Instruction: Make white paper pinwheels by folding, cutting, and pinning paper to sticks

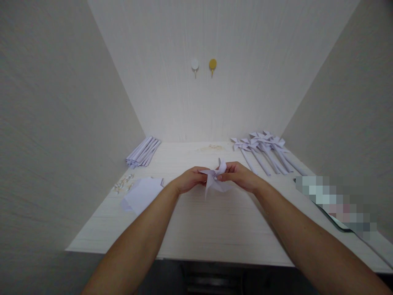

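Observation:
Between my hands, above the middle of the white table [215, 229], is a white paper pinwheel [215, 176] with its blades curled in toward the centre. My left hand [193, 179] pinches its left side. On the other side, my right hand [236, 175] grips the pinwheel, the thumb pressed near its centre. Whether a pin sits at the centre is too small to tell. Finished-looking paper pinwheels [260, 141] on rolled paper sticks lie at the back right. To the left of my left forearm rest white paper sheets [143, 194].
A stack of rolled paper sticks [143, 152] lies at the back left. Small scattered pieces [123, 183] sit near the left wall, with a few more [215, 146] at the back. A dark-edged device [333, 219], mostly blurred, lies right. Walls enclose three sides; two hooks [212, 64] hang behind.

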A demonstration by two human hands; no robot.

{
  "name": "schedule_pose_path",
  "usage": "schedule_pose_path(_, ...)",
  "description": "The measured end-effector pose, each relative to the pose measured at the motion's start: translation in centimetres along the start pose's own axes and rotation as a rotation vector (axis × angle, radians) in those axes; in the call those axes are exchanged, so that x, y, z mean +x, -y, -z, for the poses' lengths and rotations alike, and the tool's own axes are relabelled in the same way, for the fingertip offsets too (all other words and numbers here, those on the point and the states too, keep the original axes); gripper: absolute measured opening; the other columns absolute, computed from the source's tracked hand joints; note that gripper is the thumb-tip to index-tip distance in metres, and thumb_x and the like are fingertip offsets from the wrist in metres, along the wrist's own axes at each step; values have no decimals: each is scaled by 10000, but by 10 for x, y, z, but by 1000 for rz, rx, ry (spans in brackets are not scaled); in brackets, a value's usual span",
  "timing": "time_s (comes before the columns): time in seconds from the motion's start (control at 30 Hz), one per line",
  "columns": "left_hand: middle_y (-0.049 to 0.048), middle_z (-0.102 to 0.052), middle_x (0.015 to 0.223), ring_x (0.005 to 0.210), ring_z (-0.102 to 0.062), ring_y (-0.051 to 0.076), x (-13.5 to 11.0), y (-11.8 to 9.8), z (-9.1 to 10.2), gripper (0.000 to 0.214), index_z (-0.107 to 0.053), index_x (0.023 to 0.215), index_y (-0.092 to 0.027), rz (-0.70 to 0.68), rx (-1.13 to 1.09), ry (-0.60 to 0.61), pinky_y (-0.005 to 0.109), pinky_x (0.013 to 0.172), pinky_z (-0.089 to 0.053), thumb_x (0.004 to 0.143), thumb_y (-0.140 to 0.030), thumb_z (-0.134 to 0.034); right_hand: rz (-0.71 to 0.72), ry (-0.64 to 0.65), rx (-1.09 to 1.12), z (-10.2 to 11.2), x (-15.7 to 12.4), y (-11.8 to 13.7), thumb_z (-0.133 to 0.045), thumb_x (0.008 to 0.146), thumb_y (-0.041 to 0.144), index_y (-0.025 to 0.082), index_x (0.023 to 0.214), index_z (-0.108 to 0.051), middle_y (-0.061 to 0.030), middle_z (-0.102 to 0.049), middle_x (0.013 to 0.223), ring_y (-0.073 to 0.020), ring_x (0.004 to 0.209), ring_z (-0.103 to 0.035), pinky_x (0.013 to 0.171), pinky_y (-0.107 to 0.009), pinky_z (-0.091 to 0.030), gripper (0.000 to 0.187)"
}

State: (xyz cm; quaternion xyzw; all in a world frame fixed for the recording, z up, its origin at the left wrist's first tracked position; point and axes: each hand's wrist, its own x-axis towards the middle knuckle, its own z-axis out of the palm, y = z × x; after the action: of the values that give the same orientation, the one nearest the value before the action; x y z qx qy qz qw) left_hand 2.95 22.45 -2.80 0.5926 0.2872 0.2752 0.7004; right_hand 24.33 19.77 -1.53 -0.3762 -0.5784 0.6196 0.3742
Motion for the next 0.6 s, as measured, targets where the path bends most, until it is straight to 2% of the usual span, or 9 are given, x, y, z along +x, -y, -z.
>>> schedule_pose_path(0.13,75,-723,822,807,-625,194,3,4,1,321,-784,858,-128,-31,2,-1,298,774,-432,646,-366,-821,32,-64,-41,3,3,-3,-904,602,366,165,705,-772,-13,-716,667,-126,616,-576,634,-276,-409,262)
schedule_pose_path(0.3,69,-721,775,724,-604,158,5,6,1,319,-777,794,-131,-57,5,-23,273,727,-435,660,-417,-816,48,-120,-71,5,5,-8,-895,611,413,158,670,-745,-11,-683,627,-127,597,-554,614,-281,-389,301)
schedule_pose_path(0.4,35,-702,731,662,-571,123,5,4,0,295,-762,770,-138,-75,17,-57,248,684,-418,663,-408,-813,48,-158,-81,4,6,-8,-892,613,441,156,664,-727,-7,-670,609,-121,572,-534,590,-278,-367,333)
schedule_pose_path(0.6,2,-674,716,673,-553,120,8,4,-1,285,-729,751,-139,-139,80,-109,239,672,-402,597,-338,-863,32,-219,-76,-1,6,-6,-911,575,472,159,691,-725,-22,-698,631,-127,565,-553,574,-277,-378,382)
